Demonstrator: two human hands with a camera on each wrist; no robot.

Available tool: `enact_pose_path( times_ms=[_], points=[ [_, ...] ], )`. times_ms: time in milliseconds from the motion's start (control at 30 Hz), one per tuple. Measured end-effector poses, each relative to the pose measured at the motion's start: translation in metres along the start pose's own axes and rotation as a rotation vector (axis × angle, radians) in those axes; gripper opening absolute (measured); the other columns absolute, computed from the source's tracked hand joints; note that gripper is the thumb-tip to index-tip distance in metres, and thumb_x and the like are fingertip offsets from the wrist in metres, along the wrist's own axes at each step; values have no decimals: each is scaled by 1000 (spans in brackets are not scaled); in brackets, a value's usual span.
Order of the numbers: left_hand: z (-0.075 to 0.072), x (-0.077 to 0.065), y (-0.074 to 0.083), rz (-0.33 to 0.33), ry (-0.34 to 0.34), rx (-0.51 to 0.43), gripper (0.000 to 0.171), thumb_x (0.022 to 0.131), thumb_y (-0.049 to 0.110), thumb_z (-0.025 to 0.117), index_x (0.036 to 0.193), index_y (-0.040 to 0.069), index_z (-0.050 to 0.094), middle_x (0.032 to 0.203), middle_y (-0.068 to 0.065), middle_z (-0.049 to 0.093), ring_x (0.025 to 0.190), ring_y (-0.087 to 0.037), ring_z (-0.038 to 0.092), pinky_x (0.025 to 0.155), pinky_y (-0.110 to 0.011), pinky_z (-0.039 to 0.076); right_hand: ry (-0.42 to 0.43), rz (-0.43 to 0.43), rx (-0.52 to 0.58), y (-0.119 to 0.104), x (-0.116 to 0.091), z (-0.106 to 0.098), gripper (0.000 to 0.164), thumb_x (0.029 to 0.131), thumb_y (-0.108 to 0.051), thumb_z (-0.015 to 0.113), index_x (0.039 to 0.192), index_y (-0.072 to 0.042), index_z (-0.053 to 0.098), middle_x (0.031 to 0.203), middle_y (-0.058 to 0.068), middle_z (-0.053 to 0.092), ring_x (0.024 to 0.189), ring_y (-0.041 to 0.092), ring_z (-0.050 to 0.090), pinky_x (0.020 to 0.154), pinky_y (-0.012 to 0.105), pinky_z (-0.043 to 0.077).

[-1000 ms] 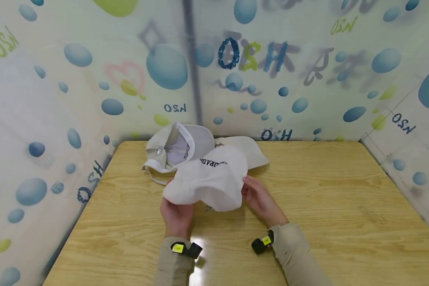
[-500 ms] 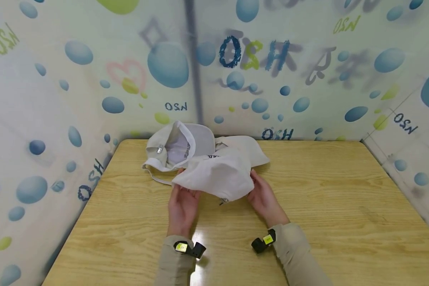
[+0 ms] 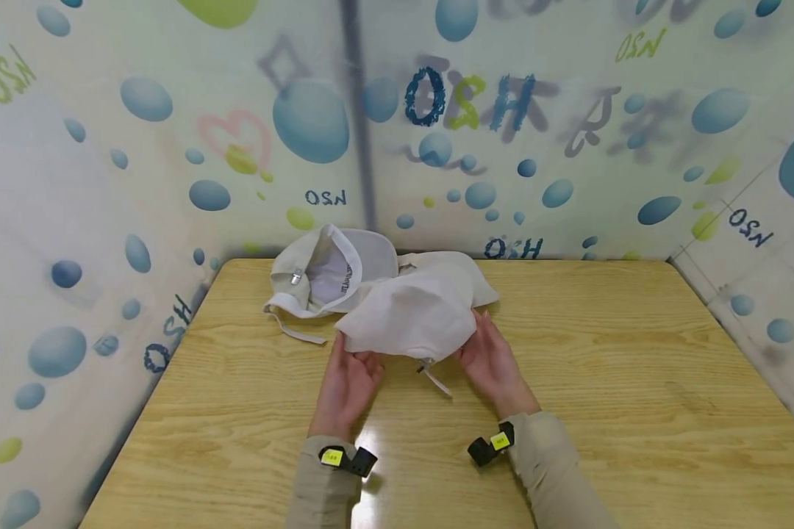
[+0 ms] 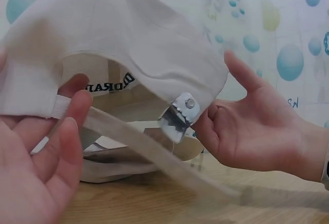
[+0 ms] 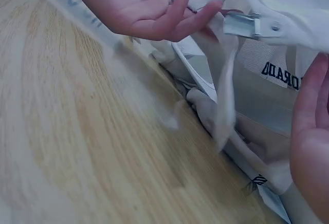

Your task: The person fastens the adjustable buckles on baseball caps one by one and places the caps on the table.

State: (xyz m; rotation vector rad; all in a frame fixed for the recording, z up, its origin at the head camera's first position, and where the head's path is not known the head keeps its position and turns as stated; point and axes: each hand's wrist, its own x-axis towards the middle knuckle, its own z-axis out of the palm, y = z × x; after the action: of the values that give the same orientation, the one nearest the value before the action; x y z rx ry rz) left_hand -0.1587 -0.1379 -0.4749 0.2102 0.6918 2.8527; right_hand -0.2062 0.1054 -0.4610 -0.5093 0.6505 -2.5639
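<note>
A white baseball cap (image 3: 410, 316) is held up by both hands, its rounded crown towards me in the head view. My left hand (image 3: 351, 386) grips its lower left edge, and in the left wrist view those fingers curl at the root of the fabric strap (image 4: 128, 136). On the other side, my right hand (image 3: 496, 364) holds the lower right edge, thumb outside in the left wrist view. A metal buckle (image 4: 177, 116) sits at the back opening, and the strap hangs loose below. Dark lettering (image 4: 110, 86) shows inside through the opening.
Behind the held cap, a second pale cap (image 3: 298, 264) lies with its inside facing out and its strap trailing on the wooden table (image 3: 635, 382). The brim of a third cap (image 3: 483, 286) shows to its right. A patterned wall (image 3: 569, 132) stands along the table's back edge.
The held cap has tipped and turned, so its front lettering has gone from the head view. The buckle and loose strap now hang below it. Both hands have shifted slightly right.
</note>
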Motion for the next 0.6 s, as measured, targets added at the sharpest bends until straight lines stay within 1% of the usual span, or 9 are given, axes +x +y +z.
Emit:
enact_pose_path(
  times_ms=[67, 133, 200, 333, 433, 600],
  points=[
    [0, 0, 0, 0, -13, 10, 36, 96, 42, 30, 112, 15, 47, 98, -6, 62, 92, -20, 54, 71, -28, 43, 2, -6, -13, 0, 0, 0, 35, 99, -27, 21, 111, -13, 51, 105, 2, 55, 91, 15, 52, 73, 29, 43],
    [0, -1, -1, 18, -39, 5, 35, 97, 38, 27, 111, 14, 48, 99, -6, 61, 93, -21, 54, 71, -28, 43, 11, -10, -30, 0, -1, 1, 28, 99, -22, 28, 109, -14, 53, 106, 3, 54, 92, 15, 52, 73, 29, 43],
    [0, -2, -2, 36, -75, -10, 34, 99, 33, 25, 110, 11, 49, 100, -7, 61, 94, -21, 53, 71, -28, 43, 13, -18, -55, 1, 0, 1, 25, 98, -18, 31, 108, -14, 53, 107, 4, 54, 92, 16, 52, 73, 30, 43],
    [0, -3, -2, 71, -124, -11, 36, 100, 22, 21, 104, 8, 54, 98, -7, 62, 91, -20, 54, 71, -27, 43, -8, -22, -162, 2, 1, 5, 21, 96, -13, 36, 112, -9, 50, 107, 6, 55, 94, 19, 53, 77, 33, 44],
    [2, -3, -3, 112, -146, -14, 37, 99, 14, 20, 101, 6, 56, 95, -7, 63, 85, -19, 56, 70, -27, 43, -19, -4, -264, 4, 1, 9, 19, 94, -10, 41, 113, -9, 46, 105, 6, 55, 92, 19, 54, 78, 34, 45],
    [6, -3, -3, 177, -229, -44, 34, 98, 4, 20, 112, 3, 51, 98, -10, 60, 80, -18, 58, 71, -26, 44, -28, 63, -394, 6, 0, 15, 23, 88, -5, 52, 108, -14, 46, 97, 1, 53, 85, 13, 53, 76, 30, 46]
  ],
)
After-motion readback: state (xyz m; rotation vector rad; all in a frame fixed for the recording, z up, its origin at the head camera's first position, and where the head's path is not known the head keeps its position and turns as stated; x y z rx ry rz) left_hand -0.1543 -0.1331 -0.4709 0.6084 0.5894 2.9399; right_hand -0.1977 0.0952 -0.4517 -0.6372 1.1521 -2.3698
